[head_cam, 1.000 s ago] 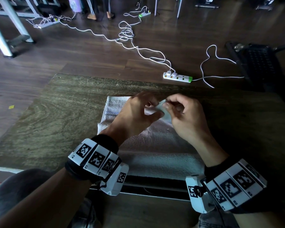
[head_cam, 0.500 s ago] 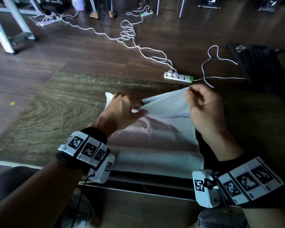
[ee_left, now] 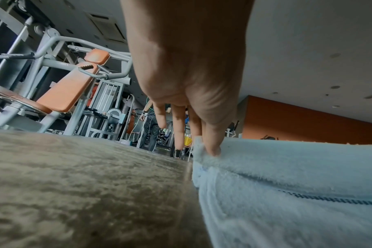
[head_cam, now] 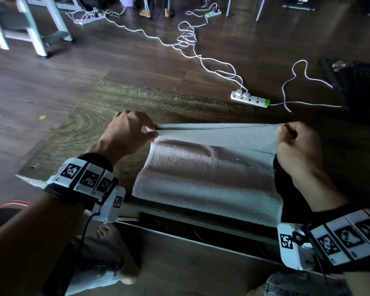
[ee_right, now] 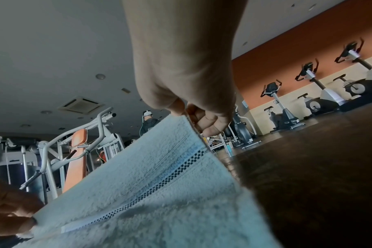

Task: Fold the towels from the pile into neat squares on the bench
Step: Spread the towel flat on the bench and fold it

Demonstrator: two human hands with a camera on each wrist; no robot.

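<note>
Dark wood-plank floor spreads around your bench, a worn board with a greenish, swirling grain and a pale chipped near edge. At ten o'clock on the floor stands a white metal frame; a tangled white cable snakes down from twelve o'clock to a white power strip with a green end at one o'clock, just beyond the bench's far edge.

Your left hand sits at nine o'clock of the towel, thumb and forefinger pinching the far left corner, the other fingers loosely extended. From the left wrist view, the thumb presses down on the fluffy corner of the towel right at the bench's surface.

Between your hands the far edge runs taut and straight, lifted off the board, while the rest sags toward you in soft ridges of pale, nubby terry and reaches the near edge at six o'clock. A thin dark checked band crosses the cloth near that held end.

Your right hand at three o'clock is clenched round the far right corner, fingers curled under the hem. Orange-padded gym machines and exercise bikes stand in the background.
</note>
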